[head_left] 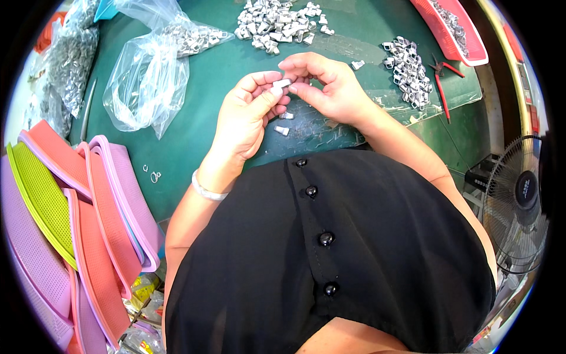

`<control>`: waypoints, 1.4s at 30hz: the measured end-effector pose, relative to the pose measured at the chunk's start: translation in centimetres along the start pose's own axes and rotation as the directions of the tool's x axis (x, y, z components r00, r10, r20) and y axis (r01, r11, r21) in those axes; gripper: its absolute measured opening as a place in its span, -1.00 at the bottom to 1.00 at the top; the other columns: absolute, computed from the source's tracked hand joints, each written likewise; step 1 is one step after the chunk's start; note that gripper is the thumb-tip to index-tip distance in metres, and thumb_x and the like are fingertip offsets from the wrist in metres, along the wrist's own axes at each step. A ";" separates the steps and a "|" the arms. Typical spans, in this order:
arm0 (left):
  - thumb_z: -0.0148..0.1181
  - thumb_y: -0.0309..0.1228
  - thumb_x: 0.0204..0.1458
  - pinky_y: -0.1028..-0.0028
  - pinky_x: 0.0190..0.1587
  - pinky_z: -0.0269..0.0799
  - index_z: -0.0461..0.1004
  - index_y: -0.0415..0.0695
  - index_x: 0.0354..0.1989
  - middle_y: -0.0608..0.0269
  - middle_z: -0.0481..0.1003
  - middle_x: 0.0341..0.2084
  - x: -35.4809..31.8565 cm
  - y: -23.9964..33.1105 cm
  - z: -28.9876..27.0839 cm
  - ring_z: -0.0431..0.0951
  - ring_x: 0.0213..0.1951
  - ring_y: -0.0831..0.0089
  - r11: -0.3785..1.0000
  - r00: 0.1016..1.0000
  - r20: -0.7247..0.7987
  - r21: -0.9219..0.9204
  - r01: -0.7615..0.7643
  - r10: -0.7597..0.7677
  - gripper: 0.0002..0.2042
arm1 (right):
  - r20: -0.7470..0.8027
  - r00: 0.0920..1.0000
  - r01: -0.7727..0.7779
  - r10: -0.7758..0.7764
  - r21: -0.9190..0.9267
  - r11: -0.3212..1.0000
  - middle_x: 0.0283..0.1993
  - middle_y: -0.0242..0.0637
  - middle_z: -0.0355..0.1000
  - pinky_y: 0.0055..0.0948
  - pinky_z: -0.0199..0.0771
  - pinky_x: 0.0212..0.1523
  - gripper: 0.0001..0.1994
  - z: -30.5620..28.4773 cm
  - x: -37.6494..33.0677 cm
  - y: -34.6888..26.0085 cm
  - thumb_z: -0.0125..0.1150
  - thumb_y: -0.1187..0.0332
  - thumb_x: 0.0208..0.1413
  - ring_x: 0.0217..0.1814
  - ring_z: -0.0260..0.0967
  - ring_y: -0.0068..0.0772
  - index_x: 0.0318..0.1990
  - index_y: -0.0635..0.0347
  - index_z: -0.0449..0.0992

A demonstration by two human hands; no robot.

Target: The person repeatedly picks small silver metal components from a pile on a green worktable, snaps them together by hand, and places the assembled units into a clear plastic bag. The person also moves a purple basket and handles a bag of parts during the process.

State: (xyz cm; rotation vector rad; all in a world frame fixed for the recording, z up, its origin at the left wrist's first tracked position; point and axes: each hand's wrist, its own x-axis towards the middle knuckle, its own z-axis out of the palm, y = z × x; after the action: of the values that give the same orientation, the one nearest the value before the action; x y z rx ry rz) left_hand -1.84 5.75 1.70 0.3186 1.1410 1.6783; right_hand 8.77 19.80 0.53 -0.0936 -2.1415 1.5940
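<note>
Left fingers: thumb and forefinger of the left hand point(246, 112) pinch one small metal piece point(283, 83); the other fingers curl behind it.
Right fingers: thumb and forefinger of the right hand point(337, 88) meet the piece's right end; how firmly they press, I cannot tell.
Piece: one, raised just above the near part of the green table point(203, 97), between the hands.
Good handling: I would steady it with the left pinch, let the right fingertips do the fine turning, and leave its end uncovered so the eye can check it.
Loose pieces: two, a nearer piece point(282, 130) and a farther piece point(286, 115), just below the fingers; another single piece point(357, 65) lies right of the hands.
Heaps: two on the tabletop, a far heap point(274, 25) and a right heap point(408, 74), too crowded to count.
Pliers point(440, 75): one pair, red-handled, right of that heap.
Pink basket point(475, 58): one, far right, holding more metal parts.
Fan point(526, 189): one, near right.
</note>
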 end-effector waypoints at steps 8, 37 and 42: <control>0.01 -0.42 0.02 0.51 -0.33 0.38 0.36 -0.21 -0.27 0.25 0.42 -0.42 1.0 0.2 -2.1 0.43 -0.39 0.46 0.964 0.998 0.028 -0.258 0.062 -0.057 -0.85 | -0.054 0.998 -0.017 -0.013 -0.528 0.849 -0.33 -0.20 0.38 -0.37 0.39 -0.29 -0.82 -2.3 1.7 0.6 0.14 0.41 -0.10 -0.31 0.37 -0.21 -0.29 0.20 0.46; 0.05 -0.42 0.04 0.71 -0.62 0.14 0.39 -0.16 -0.28 0.37 0.36 -0.57 2.7 1.3 -2.9 0.28 -0.59 0.65 0.990 0.995 -0.044 -0.121 0.078 -0.084 -0.88 | 0.078 0.993 -0.061 0.086 -0.285 0.957 -0.44 -0.48 0.27 -0.63 0.23 -0.44 -0.88 -0.1 5.1 0.1 0.19 0.44 -0.11 -0.45 0.19 -0.66 -0.39 0.22 0.39; 0.08 -0.42 0.03 0.71 -0.62 0.15 0.38 -0.14 -0.35 0.38 0.37 -0.58 2.7 0.9 -3.0 0.29 -0.60 0.65 0.992 0.995 -0.057 -0.100 0.079 -0.085 -0.91 | 0.096 0.981 -0.150 0.166 -0.154 0.977 -0.41 -0.50 0.31 -0.66 0.24 -0.41 -0.87 0.4 4.4 0.0 0.19 0.44 -0.07 -0.41 0.21 -0.70 -0.37 0.23 0.39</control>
State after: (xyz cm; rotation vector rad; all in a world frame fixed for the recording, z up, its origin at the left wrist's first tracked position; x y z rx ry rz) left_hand -5.56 6.45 0.11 0.1573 1.0978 1.6749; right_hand 4.73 20.84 1.87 -0.2350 -2.3865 1.5584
